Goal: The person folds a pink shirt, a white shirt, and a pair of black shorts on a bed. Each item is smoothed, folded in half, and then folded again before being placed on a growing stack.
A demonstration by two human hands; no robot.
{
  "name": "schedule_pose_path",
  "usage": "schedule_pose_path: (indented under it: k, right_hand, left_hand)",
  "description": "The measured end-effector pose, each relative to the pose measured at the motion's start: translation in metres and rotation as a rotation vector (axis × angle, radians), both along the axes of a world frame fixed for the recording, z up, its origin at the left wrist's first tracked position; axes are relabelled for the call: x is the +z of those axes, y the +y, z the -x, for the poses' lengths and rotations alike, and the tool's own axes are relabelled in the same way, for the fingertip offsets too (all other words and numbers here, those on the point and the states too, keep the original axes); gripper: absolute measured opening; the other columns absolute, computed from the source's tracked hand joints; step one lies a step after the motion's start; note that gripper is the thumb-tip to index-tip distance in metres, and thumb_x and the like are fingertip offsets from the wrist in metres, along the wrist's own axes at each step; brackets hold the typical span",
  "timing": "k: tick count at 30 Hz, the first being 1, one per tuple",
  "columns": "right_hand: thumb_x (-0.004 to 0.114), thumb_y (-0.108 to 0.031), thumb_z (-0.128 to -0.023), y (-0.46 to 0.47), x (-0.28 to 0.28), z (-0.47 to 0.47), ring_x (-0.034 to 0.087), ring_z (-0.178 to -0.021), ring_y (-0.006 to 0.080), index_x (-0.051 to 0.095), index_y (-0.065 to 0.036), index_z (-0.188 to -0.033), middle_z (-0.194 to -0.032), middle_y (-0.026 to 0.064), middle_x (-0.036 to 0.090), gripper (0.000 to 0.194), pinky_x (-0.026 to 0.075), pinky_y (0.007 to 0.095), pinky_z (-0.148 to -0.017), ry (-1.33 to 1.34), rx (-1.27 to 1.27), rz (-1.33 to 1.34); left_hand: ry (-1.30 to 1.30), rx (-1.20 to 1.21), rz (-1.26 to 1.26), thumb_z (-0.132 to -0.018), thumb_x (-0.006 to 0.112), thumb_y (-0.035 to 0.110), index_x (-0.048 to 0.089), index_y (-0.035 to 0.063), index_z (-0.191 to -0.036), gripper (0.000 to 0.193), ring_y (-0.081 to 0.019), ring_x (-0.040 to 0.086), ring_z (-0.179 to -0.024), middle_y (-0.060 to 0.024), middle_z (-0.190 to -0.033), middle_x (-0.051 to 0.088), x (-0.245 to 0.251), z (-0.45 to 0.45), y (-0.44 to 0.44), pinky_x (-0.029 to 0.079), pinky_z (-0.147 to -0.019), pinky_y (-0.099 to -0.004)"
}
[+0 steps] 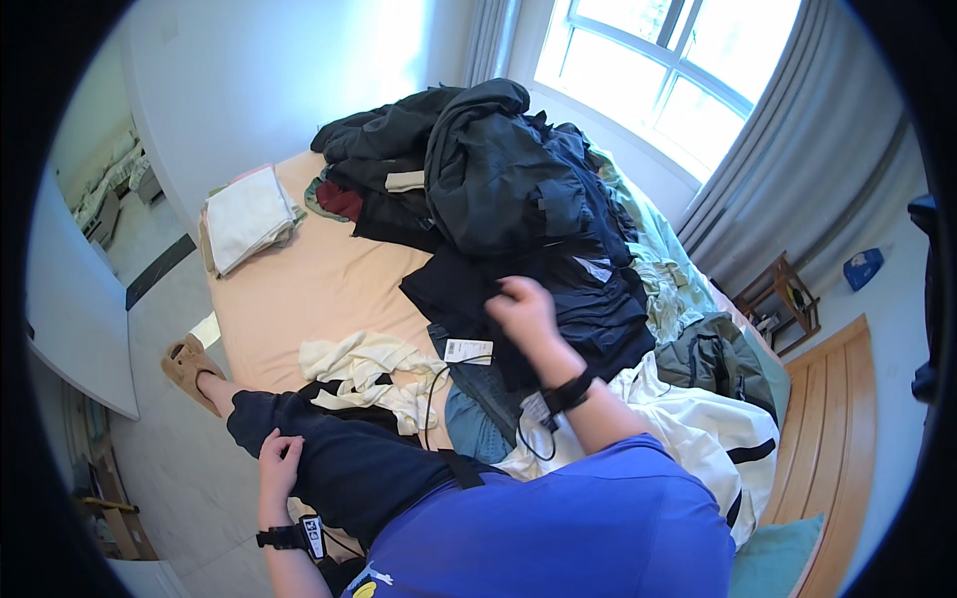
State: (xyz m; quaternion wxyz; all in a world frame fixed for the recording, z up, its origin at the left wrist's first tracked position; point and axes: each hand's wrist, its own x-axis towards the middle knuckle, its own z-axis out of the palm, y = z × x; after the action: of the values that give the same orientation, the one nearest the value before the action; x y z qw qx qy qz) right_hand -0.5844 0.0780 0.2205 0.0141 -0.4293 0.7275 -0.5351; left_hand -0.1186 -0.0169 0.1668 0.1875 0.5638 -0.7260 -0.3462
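My right hand (pixel 523 310) is over a black garment (pixel 463 288) at the front of a large heap of dark clothes; its fingers are curled, and whether they pinch the cloth cannot be told. Beside my left knee, my left hand (pixel 280 456) is held with thumb and fingers a little apart and nothing in it. A dark padded jacket (pixel 493 179) tops the heap. Between my hands lie a cream garment (pixel 374 366), blue jeans (pixel 475 418) and a white paper tag (pixel 469 351). A white garment with black stripes (pixel 695 426) spreads to the right.
A stack of folded cloths (pixel 250 217) sits at the left corner of the bed's peach sheet (pixel 299 291). An olive jacket (pixel 699 355) lies near the wooden headboard (pixel 830 418). Black cables run from both wrist straps. A small wooden shelf (pixel 785 299) stands beyond the bed.
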Motion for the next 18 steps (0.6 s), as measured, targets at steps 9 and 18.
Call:
schedule_pose_path:
  k: [9, 18]
  right_hand:
    - [0.069, -0.005, -0.074, 0.009, 0.063, -0.224, 0.054, -0.097, 0.0253, 0.048, 0.0, -0.066, -0.102, 0.0112, 0.058, 0.023, 0.045, 0.0343, -0.081, -0.282, 1.63, -0.06]
    - [0.072, -0.006, -0.078, 0.008, 0.062, -0.22, 0.053, -0.102, 0.0224, 0.045, -0.003, -0.067, -0.112, 0.0128, 0.057, 0.029, 0.043, 0.0324, -0.087, -0.453, 1.859, -0.139]
  left_hand:
    - [0.967, -0.162, -0.765, -0.098, 0.046, 0.035, 0.052, 0.0058, -0.122, 0.038, -0.0158, 0.063, -0.086, -0.0062, -0.096, 0.064, 0.042, 0.05, 0.033, 0.05, -0.075, -0.0231]
    - [0.985, -0.018, -0.727, -0.096, 0.045, 0.019, 0.045, 0.0015, -0.133, 0.041, -0.0177, 0.06, -0.097, -0.0111, -0.115, 0.06, 0.027, 0.036, 0.043, 0.048, -0.086, -0.0264]
